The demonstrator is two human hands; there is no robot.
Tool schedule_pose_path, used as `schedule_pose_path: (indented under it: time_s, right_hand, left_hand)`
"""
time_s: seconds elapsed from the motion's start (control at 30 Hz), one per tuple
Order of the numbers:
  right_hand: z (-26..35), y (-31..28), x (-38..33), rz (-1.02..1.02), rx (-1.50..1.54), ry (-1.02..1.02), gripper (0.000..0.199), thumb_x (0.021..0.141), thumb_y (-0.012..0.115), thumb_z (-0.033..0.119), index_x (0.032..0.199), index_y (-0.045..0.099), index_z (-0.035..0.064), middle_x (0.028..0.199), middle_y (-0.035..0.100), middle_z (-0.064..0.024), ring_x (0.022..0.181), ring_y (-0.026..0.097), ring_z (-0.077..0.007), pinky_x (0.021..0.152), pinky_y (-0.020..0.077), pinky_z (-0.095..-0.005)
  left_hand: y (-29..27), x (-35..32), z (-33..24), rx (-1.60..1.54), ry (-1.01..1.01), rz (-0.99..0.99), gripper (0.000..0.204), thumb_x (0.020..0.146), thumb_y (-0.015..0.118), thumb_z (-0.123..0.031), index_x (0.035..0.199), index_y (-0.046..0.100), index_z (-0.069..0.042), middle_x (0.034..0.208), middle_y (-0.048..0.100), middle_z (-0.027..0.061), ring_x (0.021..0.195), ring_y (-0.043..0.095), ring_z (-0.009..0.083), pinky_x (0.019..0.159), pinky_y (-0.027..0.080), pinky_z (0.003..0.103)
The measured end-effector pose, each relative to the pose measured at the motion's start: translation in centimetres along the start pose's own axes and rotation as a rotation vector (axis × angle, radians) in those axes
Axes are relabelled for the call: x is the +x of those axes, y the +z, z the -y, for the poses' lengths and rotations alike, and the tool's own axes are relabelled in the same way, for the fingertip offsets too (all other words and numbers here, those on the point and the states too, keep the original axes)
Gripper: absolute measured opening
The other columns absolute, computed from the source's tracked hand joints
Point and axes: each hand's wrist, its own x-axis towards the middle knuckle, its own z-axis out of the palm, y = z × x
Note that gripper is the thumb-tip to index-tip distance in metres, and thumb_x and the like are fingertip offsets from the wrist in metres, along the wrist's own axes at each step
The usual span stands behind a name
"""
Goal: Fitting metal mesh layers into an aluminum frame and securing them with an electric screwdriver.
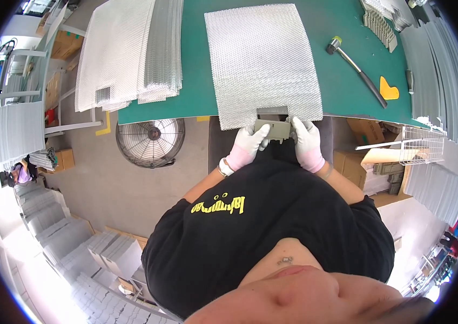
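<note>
A silvery mesh sheet (264, 59) lies on the green table, its near edge reaching past the table's front. In that edge is a rectangular notch, and a small grey-green plastic piece (275, 129) sits just in front of it. My left hand (248, 144), in a white glove with a pink cuff, is closed on the piece's left end, thumb on top. At the right end my right hand (308, 144), gloved alike, grips the same piece beside the sheet's corner. Whether the piece touches the mesh, I cannot make out.
Stacked mesh sheets (115, 48) lie on the table's left. To the right are a hammer (361, 73), a yellow scraper-like piece (388, 89) and a row of grey-green plastic parts (379, 27). A round floor fan (150, 141) stands below the table's front edge.
</note>
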Motion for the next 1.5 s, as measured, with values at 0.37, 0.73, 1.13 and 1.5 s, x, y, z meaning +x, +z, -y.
schedule_pose_path:
  time_s: [0.37,0.73,1.13,1.5]
  right_hand:
    - [-1.6,-1.3,0.3,0.025,0.055,0.005,0.036,0.094,0.068,0.027,0.107,0.061,-0.0057,0.095,0.066,-0.0062,0.083,0.060,-0.0087,0.077,0.0491,-0.0239]
    - [-1.9,0.2,0.5,0.462,-0.086,-0.105,0.036,0.106,0.041,0.031,0.107,0.062,0.0021,0.088,0.067,-0.0038,0.074,0.059,-0.0105,0.069,0.0487,-0.0262]
    - [-1.1,-3.6,0.4,-0.071,-0.008,-0.244,0.032,0.105,0.044,0.027,0.107,0.062,0.0009,0.094,0.063,-0.0027,0.082,0.056,-0.0090,0.073,0.0479,-0.0267]
    - [-1.2,-4.1,-1.9,-0.103,0.112,-0.208,0.018,0.101,0.054,0.019,0.101,0.063,0.0033,0.089,0.061,0.0009,0.079,0.055,-0.0072,0.070,0.0471,-0.0259]
  left_hand:
    - [1.4,-1.4,-0.8,-0.460,-0.051,0.038,0.039,0.099,0.059,-0.030,0.125,0.056,-0.001,0.101,0.066,0.0073,0.083,0.063,0.0145,0.074,0.053,0.028]
    - [1.1,5.5,-15.7,1.312,0.725,0.376,0.054,0.093,0.059,-0.043,0.136,0.057,-0.010,0.129,0.061,0.0197,0.123,0.056,0.0342,0.107,0.041,0.045]
    - [6.8,3.5,-7.9,1.809,0.861,0.109,0.056,0.091,0.055,-0.042,0.143,0.049,-0.020,0.150,0.039,0.0170,0.140,0.033,0.0409,0.114,0.014,0.064]
    - [7.6,1.0,-6.9,1.769,0.805,0.204,0.055,0.089,0.058,-0.035,0.142,0.050,-0.019,0.149,0.040,0.0164,0.139,0.032,0.0414,0.114,0.015,0.063]
